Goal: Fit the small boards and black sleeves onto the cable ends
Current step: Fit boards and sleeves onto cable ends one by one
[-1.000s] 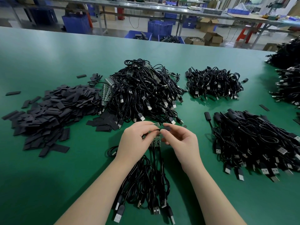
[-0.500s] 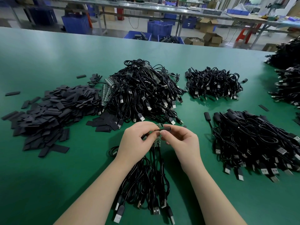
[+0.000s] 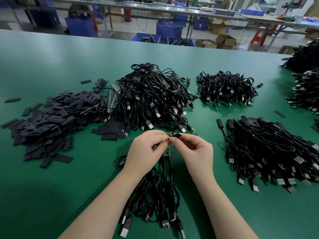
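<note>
A: What do the two hands hold?

B: The left hand [image 3: 146, 149] has its fingers curled around a small green board [image 3: 170, 134]. It pinches the board between thumb and fingertips. The right hand [image 3: 195, 150] pinches a black sleeve [image 3: 177, 135] with thumb and forefinger, and its other fingers are loosely bent. The sleeve touches the right end of the board.

A: Where does this happen on the table?

B: Above the green table [image 3: 51, 187], in the middle, a little on the near side. Below the hands lies a bundle of black cables [image 3: 155, 195], and its plugs point to the near edge. More small boards [image 3: 167, 152] show under the left hand, at the cable ends.

A: And the other parts?

B: On the left is a wide heap of loose sleeves [image 3: 51, 121]. Just behind the hands is a big heap of cables [image 3: 151, 100], with strips of boards [image 3: 112, 99] on its left side. A smaller heap [image 3: 226, 88] is far on the right, and another heap [image 3: 271, 149] is near on the right; the cables there have thick black ends.
</note>
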{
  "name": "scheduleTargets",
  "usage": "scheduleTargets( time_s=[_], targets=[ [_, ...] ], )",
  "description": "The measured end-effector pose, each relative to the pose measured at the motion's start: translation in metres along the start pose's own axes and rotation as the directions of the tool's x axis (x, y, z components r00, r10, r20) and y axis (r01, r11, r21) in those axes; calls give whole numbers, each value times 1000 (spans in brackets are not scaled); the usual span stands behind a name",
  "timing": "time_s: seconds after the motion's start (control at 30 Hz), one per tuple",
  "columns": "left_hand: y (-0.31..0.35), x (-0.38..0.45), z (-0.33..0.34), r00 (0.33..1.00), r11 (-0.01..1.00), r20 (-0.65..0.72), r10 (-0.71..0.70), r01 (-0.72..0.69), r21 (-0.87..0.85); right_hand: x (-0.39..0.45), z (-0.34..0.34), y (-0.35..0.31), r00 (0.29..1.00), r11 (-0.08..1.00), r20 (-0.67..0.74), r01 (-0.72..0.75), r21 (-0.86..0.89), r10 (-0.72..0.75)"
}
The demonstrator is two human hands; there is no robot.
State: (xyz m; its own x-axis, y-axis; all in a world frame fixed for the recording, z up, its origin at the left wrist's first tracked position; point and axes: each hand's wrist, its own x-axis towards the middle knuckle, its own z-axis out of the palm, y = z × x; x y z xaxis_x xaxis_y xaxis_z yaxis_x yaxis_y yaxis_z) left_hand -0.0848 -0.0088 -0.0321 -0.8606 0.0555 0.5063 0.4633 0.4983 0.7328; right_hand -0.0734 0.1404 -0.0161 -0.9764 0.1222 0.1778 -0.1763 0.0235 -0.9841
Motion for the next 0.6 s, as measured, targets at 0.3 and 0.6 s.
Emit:
scheduleTargets(
  time_s=[0.3,0.6],
  targets=[
    [7,-1,-1,996,979,-38,83,-74,191,-4,5,0,998,998,-38,53,-29,-54],
    [7,0,-1,989,948,-69,131,-105,302,-4,7,5,985,976,-43,159,-148,-167]
  ],
)
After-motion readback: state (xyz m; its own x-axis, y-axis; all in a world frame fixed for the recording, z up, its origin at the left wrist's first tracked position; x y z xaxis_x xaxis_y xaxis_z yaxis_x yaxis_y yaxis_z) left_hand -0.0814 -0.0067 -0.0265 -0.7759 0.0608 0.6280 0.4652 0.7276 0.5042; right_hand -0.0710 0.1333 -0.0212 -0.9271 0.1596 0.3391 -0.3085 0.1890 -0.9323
